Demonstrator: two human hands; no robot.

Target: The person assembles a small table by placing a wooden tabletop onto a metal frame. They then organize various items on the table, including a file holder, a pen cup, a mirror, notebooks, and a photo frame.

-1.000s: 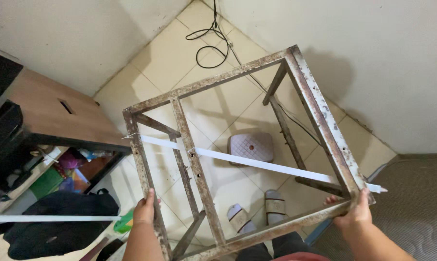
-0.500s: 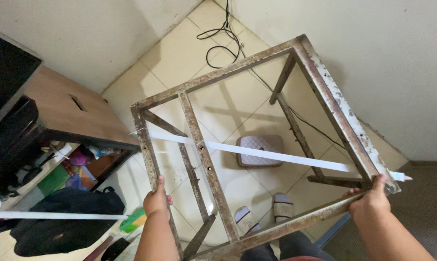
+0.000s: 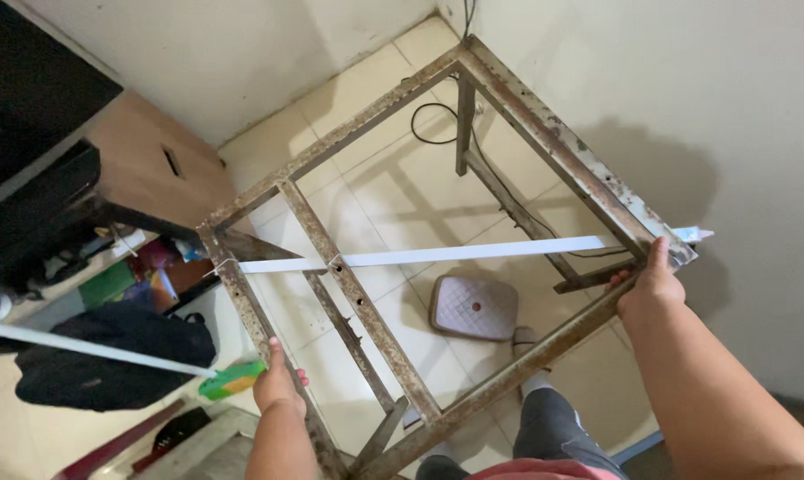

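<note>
I hold a rusty square metal frame with legs, lifted over the tiled floor. My left hand grips its near left rail. My right hand grips the near right corner. A white strip stretches across the frame from the left rail to past the right corner. A middle crossbar divides the frame.
A wooden table with dark clutter under it stands at the left. A black bag and a green tool on a white stick lie below. A pinkish cushion-like object and a black cable lie on the floor. Walls close in behind and to the right.
The frame has moved up and to the right, toward the corner of the walls. Both hands kept their grip and shifted with it.
</note>
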